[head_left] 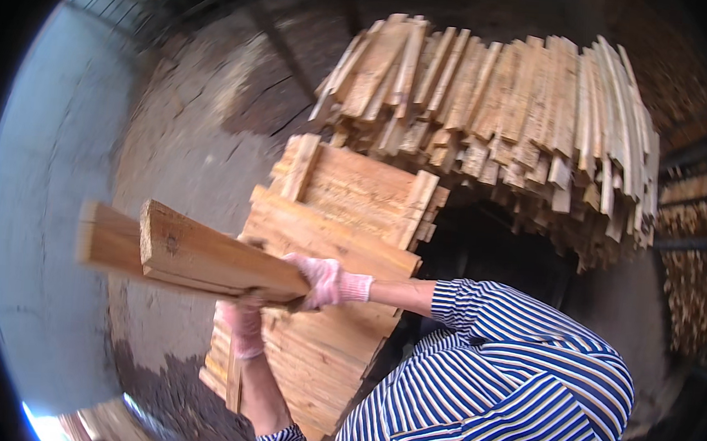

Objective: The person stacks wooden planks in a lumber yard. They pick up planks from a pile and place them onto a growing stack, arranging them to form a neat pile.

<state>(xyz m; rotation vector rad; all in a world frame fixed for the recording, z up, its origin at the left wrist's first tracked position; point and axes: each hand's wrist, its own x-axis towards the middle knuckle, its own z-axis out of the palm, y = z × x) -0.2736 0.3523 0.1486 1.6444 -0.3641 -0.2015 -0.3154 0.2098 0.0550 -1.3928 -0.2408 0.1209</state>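
Note:
Two wooden boards [216, 253] are held up off the stack, jutting toward the left, one overlapping the other. The far end of the rear board [106, 240] is blurred. My right hand [323, 284], in a pink-and-white knit glove, is closed around the boards' near end. My left hand [244, 326], gloved alike, grips them from below; its fingers are partly hidden by the wood. Under both hands lies a layered stack of boards [320, 341], with crosspieces [301, 168] running across its far layer.
Beyond the stack stands a large heap of narrow planks [494, 91] with uneven ends. More cut wood [699, 261] is piled at the right on a rack. A pale blue wall [52, 199] rises at the left, beside a stained concrete floor [187, 143].

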